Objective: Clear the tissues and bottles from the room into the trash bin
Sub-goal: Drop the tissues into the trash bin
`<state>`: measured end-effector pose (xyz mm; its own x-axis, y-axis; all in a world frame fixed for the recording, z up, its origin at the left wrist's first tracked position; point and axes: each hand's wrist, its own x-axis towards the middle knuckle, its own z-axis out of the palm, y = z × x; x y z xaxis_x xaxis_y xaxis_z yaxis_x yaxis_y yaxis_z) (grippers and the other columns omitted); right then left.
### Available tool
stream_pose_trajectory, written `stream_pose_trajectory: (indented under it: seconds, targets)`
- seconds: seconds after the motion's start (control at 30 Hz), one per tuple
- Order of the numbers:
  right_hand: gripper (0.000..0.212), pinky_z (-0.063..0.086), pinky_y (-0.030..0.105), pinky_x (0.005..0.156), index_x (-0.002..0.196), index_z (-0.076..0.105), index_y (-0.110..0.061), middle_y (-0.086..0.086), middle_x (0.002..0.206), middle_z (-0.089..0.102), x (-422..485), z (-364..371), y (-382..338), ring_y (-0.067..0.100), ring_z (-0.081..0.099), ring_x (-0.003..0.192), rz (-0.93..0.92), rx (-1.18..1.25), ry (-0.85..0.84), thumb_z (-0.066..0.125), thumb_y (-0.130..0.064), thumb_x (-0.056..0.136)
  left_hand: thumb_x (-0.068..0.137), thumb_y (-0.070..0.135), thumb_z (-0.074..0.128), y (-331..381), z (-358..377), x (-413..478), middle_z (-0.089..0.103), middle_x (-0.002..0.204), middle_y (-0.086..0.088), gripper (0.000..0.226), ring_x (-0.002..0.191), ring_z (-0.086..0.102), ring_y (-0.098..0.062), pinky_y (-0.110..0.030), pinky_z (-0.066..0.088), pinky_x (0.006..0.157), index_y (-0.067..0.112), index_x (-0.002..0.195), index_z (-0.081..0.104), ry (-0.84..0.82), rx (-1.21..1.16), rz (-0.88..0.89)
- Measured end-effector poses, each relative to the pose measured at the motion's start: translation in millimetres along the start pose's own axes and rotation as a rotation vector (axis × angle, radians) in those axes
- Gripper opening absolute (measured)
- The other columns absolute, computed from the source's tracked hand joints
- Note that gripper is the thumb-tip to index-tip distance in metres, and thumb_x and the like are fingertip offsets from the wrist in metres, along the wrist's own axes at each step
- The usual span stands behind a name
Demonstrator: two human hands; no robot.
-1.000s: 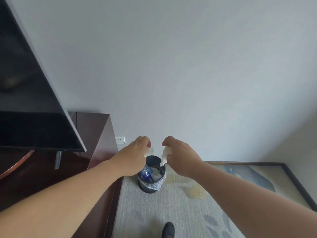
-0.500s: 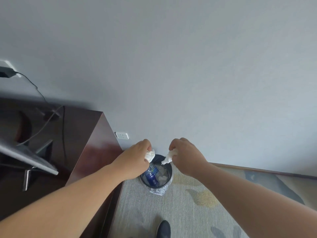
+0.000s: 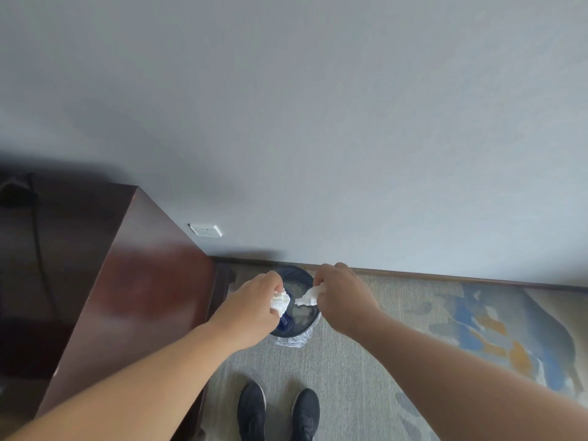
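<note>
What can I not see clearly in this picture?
Head view:
Trash bin contents: the left hand, left tissue, right hand and right tissue cover most of the opening; the blue item is unidentifiable.
Cable on the dark cabinet: ends lost in shadow.
Wall socket: too small for detail.

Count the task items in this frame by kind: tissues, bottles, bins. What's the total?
Round dark trash bin with clear liner: 1
Crumpled white paper tissues: 2 (left tissue, right tissue)
Blue-labelled plastic bottle, inside the bin: 1 visible
Total: 4
</note>
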<state>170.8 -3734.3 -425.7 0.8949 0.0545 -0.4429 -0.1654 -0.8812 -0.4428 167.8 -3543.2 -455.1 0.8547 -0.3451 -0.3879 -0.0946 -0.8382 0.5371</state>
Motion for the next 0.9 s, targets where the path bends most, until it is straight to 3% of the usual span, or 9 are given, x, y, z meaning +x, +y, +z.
stream_pose_trajectory:
  seconds: [0.3, 0.43, 0.57, 0.67, 0.9]
  targets:
    - [0.02, 0.051, 0.041, 0.078, 0.1, 0.057, -0.019, 0.003, 0.107, 0.053, 54.7, 58.0, 10.2, 0.023, 0.055, 0.088, 0.057, -0.047, -0.05, 0.047, -0.009, 0.085, 0.082, 0.01, 0.05, -45.8, 41.6, 47.1, 0.044, 0.113, 0.005, 0.041, 0.092, 0.041, -0.014, -0.033, 0.039, 0.074, 0.026, 0.118, 0.04, -0.066, -0.011, -0.025]
    - [0.029, 0.045, 0.032, 0.072, 0.114, 0.056, -0.021, 0.003, 0.118, 0.051, 72.2, 69.5, 16.0, 0.022, 0.056, 0.093, 0.077, -0.017, -0.048, 0.053, -0.014, 0.086, 0.084, 0.012, 0.052, -51.2, 49.0, 61.2, 0.043, 0.115, 0.002, 0.044, 0.089, 0.045, -0.016, -0.031, 0.038, 0.07, 0.028, 0.122, 0.038, -0.077, 0.004, -0.022]
    - [0.058, 0.045, 0.03, 0.082, 0.138, 0.041, -0.024, 0.001, 0.138, 0.04, 80.4, 74.5, 21.3, 0.022, 0.054, 0.112, 0.061, 0.021, -0.086, 0.064, -0.031, 0.085, 0.085, 0.019, 0.058, -53.5, 49.1, 67.2, 0.039, 0.125, -0.001, 0.056, 0.093, 0.051, -0.02, -0.031, 0.041, 0.07, 0.027, 0.135, 0.033, -0.081, 0.049, -0.038]
    - [0.056, 0.045, 0.03, 0.082, 0.138, 0.04, -0.026, 0.0, 0.139, 0.041, 78.0, 71.7, 23.8, 0.021, 0.054, 0.112, 0.059, 0.029, -0.061, 0.061, -0.032, 0.087, 0.087, 0.022, 0.057, -53.4, 43.4, 64.5, 0.039, 0.129, -0.002, 0.056, 0.101, 0.053, -0.021, -0.035, 0.047, 0.076, 0.026, 0.137, 0.032, -0.069, 0.054, -0.079]
    - [0.045, 0.041, 0.028, 0.078, 0.134, 0.045, -0.026, -0.001, 0.135, 0.045, 56.1, 43.9, 18.1, 0.017, 0.054, 0.106, 0.021, 0.054, -0.037, 0.052, -0.028, 0.089, 0.089, 0.026, 0.052, -37.1, 17.3, 47.5, 0.043, 0.126, -0.002, 0.046, 0.1, 0.054, -0.022, -0.034, 0.044, 0.077, 0.027, 0.133, 0.036, -0.055, 0.089, -0.106]
